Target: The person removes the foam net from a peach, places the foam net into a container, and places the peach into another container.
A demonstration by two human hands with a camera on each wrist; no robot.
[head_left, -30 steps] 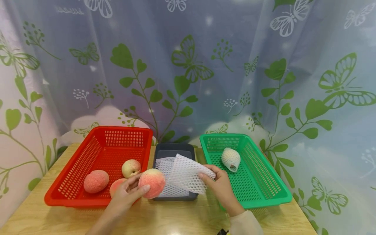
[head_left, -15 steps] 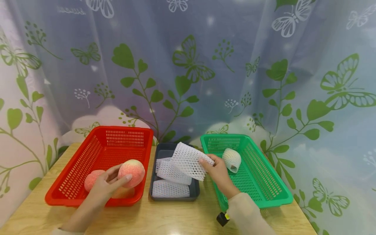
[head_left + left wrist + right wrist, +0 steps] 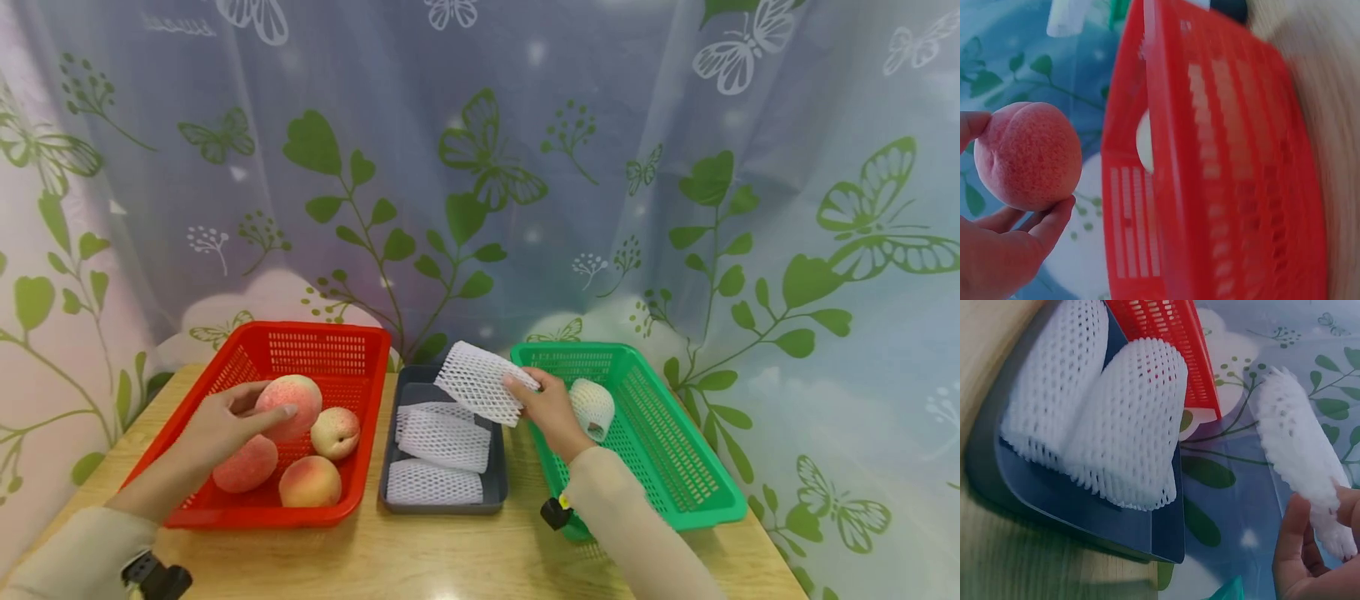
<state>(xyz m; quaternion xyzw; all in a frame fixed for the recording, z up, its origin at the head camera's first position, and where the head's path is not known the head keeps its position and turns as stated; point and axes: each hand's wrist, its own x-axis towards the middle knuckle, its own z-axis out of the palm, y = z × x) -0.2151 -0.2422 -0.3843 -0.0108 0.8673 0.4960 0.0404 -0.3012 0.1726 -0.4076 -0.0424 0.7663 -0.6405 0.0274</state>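
My left hand (image 3: pixel 225 421) holds a pink peach (image 3: pixel 292 407) between thumb and fingers above the red basket (image 3: pixel 307 521); in the left wrist view the peach (image 3: pixel 1029 156) is raised beside the basket wall. Three more peaches lie in that basket: a pink one (image 3: pixel 246 464), a pale one (image 3: pixel 335 433) and an orange-pink one (image 3: pixel 311 483). My right hand (image 3: pixel 551 408) pinches one end of a white foam fruit net (image 3: pixel 483 382) over the back right of the dark grey tray (image 3: pixel 442 509). Flat and unfilled, the net (image 3: pixel 1304 434) also shows in the right wrist view.
Several white foam nets (image 3: pixel 444 440) lie in the grey tray. To its right stands a green basket (image 3: pixel 652 467) holding one net-wrapped fruit (image 3: pixel 592 408). A patterned curtain (image 3: pixel 480 167) hangs behind the wooden table (image 3: pixel 420 558).
The left hand has carried the peach leftward from over the tray to above the red basket. The right hand has lifted the foam net up and back, uncovering the nets in the tray.
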